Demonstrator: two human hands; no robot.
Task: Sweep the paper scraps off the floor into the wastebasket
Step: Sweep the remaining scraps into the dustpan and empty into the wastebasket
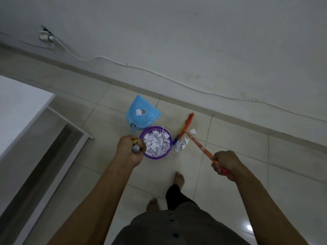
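Note:
A purple mesh wastebasket [148, 155] stands on the tiled floor, filled with white paper scraps [156, 143]. Behind it sits a blue dustpan [141, 119] with one or two scraps [138, 112] in it. My left hand [130, 150] grips the top of the dustpan's long handle, just left of the basket. My right hand [224, 163] holds the orange broom handle [200, 146]. The broom head [184, 128] rests on the floor right of the basket. A small pile of loose scraps [180, 144] lies beside the broom head, and one scrap [193, 131] lies further right.
A white table [19, 110] with a thin leg stands at the left. The wall and skirting run diagonally behind the dustpan, with a white cable [113, 61] and a plug along them. My bare feet [179, 179] stand on the tiles below the basket.

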